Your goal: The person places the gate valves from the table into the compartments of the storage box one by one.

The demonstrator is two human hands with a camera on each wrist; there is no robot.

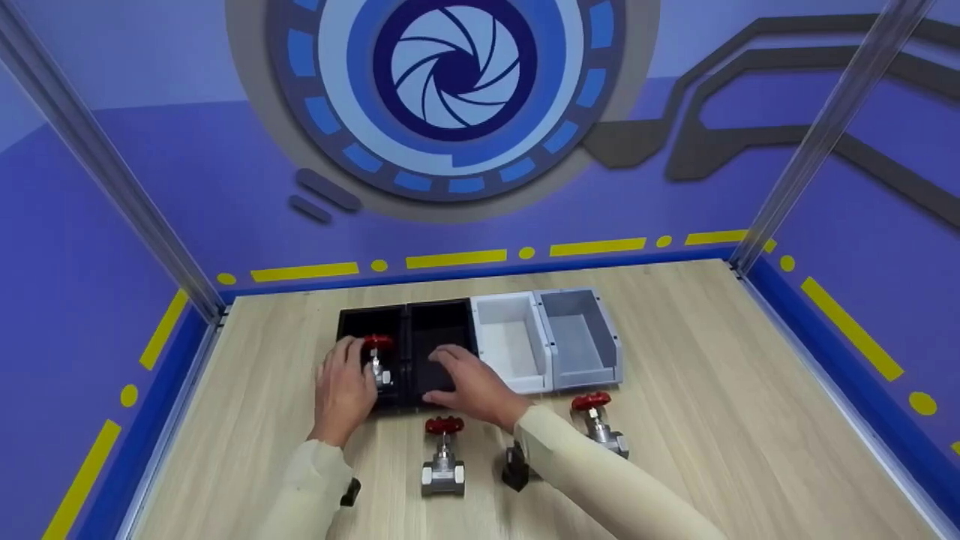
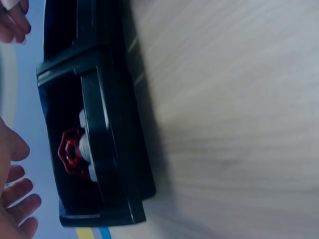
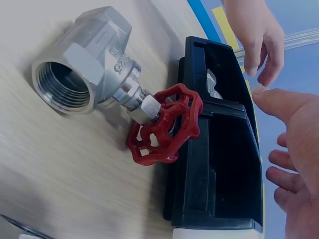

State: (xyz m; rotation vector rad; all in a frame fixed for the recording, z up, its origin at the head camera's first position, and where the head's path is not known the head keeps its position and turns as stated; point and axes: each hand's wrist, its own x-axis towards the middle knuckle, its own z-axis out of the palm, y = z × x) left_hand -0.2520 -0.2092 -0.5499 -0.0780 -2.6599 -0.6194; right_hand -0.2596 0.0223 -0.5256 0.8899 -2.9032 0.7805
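Note:
My left hand [image 1: 346, 386] hovers over the leftmost black bin [image 2: 127, 164], its fingers [image 2: 20, 191] loosely bent and apart, holding nothing. Inside that bin lies a gate valve with a red handwheel [image 2: 72, 152], its metal body partly hidden by the bin's front wall in the left wrist view. My right hand [image 1: 476, 386] is above the second black bin [image 3: 192, 184], thumb and fingers spread around air. On the table in front of the bins rests another gate valve [image 1: 443, 461], its red handwheel [image 3: 167, 127] pointing toward the bins.
To the right of the black bins stand a white bin [image 1: 512, 345] and a grey bin [image 1: 577, 337], joined in one row. A third valve [image 1: 600, 427] lies beyond my right forearm. A black object [image 1: 515, 469] shows beside the right sleeve. Printed panels enclose the wooden table [image 1: 720, 420].

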